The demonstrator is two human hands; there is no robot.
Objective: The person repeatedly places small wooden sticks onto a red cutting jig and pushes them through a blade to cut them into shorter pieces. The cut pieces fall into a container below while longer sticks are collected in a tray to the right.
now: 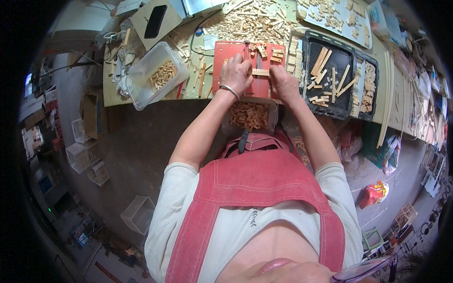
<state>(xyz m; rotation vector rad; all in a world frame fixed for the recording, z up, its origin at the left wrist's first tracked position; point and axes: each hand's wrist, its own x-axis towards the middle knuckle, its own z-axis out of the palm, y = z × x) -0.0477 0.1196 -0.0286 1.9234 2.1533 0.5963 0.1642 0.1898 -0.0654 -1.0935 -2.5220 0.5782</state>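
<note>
A short light wooden strip (261, 72) lies crosswise between my two hands, over a red plate (257, 89) at the table's front edge. My left hand (236, 75), with a bangle at the wrist, has its fingers closed on the strip's left end. At the other end, the curled fingers of my right hand (285, 84) grip it too. Small wooden blocks (277, 55) sit on the far right part of the plate, beyond my right hand. A slot runs through the plate, partly hidden under the strip. Just below the table edge, a bin holds many cut wood pieces (248, 116).
On the left stands a clear plastic box (137, 89) with wood pieces. A black tray (341, 59) of sticks lies to the right. Loose wood offcuts (255, 21) cover the far table. A phone (155, 21) rests on a board at the far left. Long strips (386, 94) overhang the right edge.
</note>
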